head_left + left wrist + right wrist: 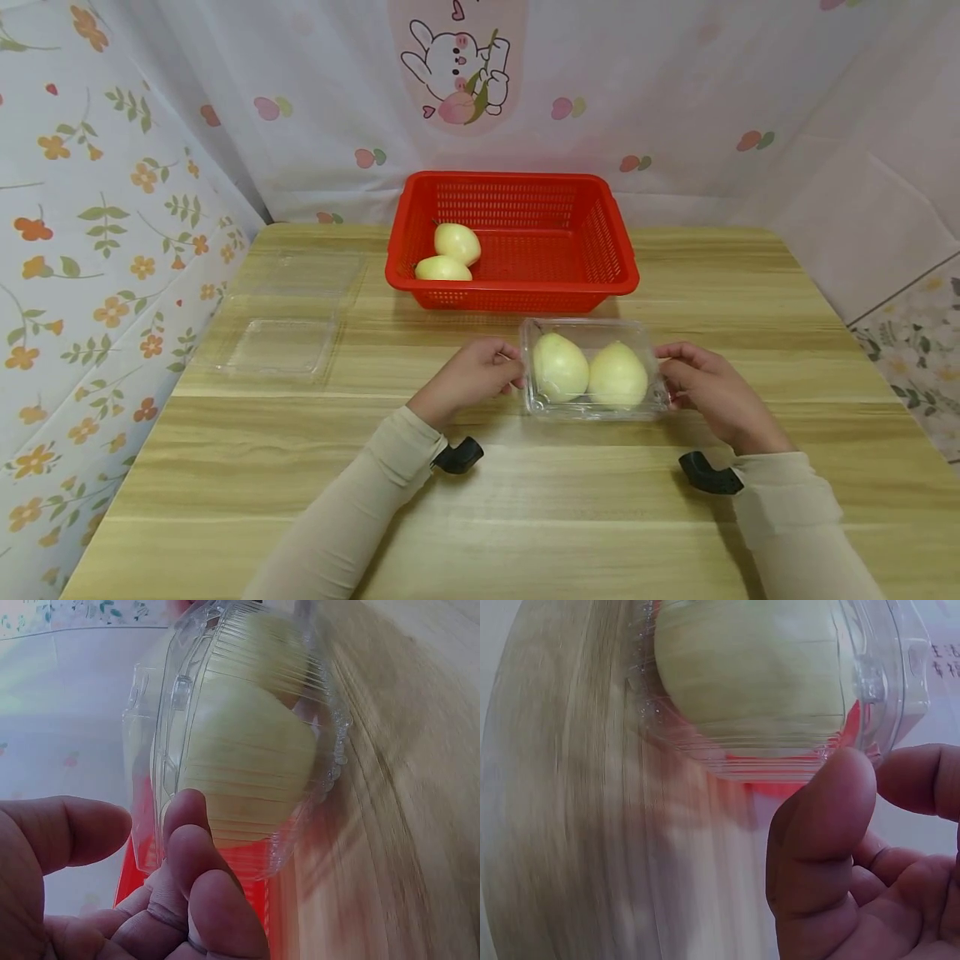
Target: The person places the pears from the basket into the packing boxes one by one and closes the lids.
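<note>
Two pale yellow-green pears (588,372) lie side by side in the clear plastic clamshell box (595,408) you hold just right of the frame's centre, on the wooden table (525,517). The box is transparent and ribbed along its walls, with a round snap stud at the rim in both wrist views; its lid is down over the fruit, which fills it almost wall to wall. The pears' skin is smooth and unmarked, each fruit narrowing towards the top of the frame.

Your left hand (472,377) meets the box's left end, fingers curled with their tips against the rim; the left wrist view shows the thumb standing apart from the fingers. Your right hand (708,387) meets the right end the same way, thumb tip at the rim and fingers bent behind it. You cannot tell from these views how firmly either hand pinches the plastic.

Just behind the box, towards the upper middle, sits a red perforated basket (611,242) with two more pears (450,254) in its left part, touching each other. At centre left an empty clear clamshell (288,321) lies open flat on the table. Floral and cartoon-printed sheets (112,208) hang around the table.
</note>
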### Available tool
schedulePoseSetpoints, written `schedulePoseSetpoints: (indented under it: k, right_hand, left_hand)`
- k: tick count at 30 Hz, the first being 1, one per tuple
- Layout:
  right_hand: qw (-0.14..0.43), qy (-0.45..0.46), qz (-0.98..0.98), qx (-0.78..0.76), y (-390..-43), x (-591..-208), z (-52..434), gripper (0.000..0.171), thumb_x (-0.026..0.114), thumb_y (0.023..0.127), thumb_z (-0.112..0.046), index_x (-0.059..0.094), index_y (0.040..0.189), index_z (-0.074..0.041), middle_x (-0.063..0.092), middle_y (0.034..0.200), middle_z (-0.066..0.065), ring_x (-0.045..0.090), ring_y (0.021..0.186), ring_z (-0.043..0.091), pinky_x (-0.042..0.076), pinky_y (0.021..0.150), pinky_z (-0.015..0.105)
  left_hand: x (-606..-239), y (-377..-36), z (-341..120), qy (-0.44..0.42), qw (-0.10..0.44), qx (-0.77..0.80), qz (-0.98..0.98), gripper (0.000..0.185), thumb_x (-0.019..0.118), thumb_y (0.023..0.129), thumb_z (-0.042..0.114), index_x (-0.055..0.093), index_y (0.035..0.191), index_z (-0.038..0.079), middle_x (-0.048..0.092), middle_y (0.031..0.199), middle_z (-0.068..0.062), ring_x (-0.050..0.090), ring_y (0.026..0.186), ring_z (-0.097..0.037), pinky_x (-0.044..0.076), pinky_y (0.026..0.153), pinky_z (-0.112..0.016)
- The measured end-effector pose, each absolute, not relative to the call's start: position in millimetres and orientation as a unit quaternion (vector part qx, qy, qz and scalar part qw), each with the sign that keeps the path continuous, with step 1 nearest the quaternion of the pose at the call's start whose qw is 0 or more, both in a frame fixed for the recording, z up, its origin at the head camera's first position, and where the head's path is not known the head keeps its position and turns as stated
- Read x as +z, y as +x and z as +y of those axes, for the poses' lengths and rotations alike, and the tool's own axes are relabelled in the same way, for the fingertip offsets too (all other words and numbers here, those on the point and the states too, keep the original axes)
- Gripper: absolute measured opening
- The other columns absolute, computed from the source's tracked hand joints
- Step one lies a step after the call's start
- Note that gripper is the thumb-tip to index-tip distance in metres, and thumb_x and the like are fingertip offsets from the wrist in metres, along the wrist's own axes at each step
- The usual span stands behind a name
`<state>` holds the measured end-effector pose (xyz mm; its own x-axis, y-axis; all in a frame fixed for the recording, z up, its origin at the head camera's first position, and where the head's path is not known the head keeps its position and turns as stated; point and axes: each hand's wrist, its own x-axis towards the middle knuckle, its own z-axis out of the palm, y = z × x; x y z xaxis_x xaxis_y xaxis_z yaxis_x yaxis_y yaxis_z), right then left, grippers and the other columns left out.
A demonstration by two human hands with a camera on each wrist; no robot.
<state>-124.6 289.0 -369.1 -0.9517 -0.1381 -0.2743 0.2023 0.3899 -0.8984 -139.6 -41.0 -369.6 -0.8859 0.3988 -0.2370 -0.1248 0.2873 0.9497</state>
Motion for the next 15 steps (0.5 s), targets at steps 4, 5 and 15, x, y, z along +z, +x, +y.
schedulePoseSetpoints:
  k: [4, 5, 15]
  right_hand:
    - [0.153, 0.017, 0.821, -0.549, -123, -369, 296, 0.036, 0.046, 0.104, -0.015, 0.043, 0.131, 0.008, 0.054, 0.09, 0.0, 0.053, 0.076, 0.013, 0.052, 0.064, 0.029]
    - [0.152, 0.017, 0.822, -0.548, -122, -369, 298, 0.036, 0.046, 0.104, -0.015, 0.043, 0.131, 0.009, 0.055, 0.09, 0.0, 0.054, 0.076, 0.012, 0.052, 0.065, 0.029]
    - [0.156, 0.014, 0.843, -0.515, -119, -367, 316, 0.041, 0.044, 0.104, -0.016, 0.04, 0.136, 0.008, 0.056, 0.096, 0.003, 0.055, 0.08, 0.014, 0.053, 0.068, 0.031]
  left_hand:
    - [-371, -140, -34, 0.099, 0.225, 0.587, 0.771, 0.014, 0.057, 0.096, 0.009, 0.065, 0.102, 0.0, 0.069, 0.08, -0.009, 0.065, 0.077, -0.032, 0.049, 0.063, -0.025]
    - [-371, -139, -32, 0.1, 0.225, 0.585, 0.773, 0.014, 0.057, 0.096, 0.009, 0.065, 0.102, 0.0, 0.069, 0.08, -0.009, 0.065, 0.078, -0.033, 0.049, 0.062, -0.025]
    - [-370, -136, -14, 0.108, 0.232, 0.577, 0.776, 0.011, 0.058, 0.096, 0.01, 0.065, 0.099, 0.003, 0.07, 0.081, -0.008, 0.064, 0.076, -0.031, 0.045, 0.057, -0.023]
